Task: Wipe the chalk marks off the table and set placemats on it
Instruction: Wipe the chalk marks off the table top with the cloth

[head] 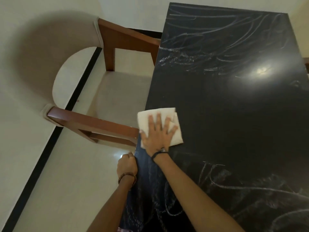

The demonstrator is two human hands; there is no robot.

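A glossy black table (234, 106) fills the right side of the view. White chalk marks (209, 47) cover its far part, and more chalk scribbles (242, 186) lie on the near part; the middle band looks dark and smooth. A folded white cloth (168, 113) lies at the table's left edge. My right hand (157, 133) presses flat on the cloth with fingers spread. My left hand (127, 164) grips the table's left edge, fingers curled over it. No placemats are in view.
A chair (107, 94) with a beige seat and brown wooden arms stands tucked against the table's left side. Pale floor tiles with a black strip (55, 136) run along the left. A lamp's glare (262, 71) reflects on the tabletop.
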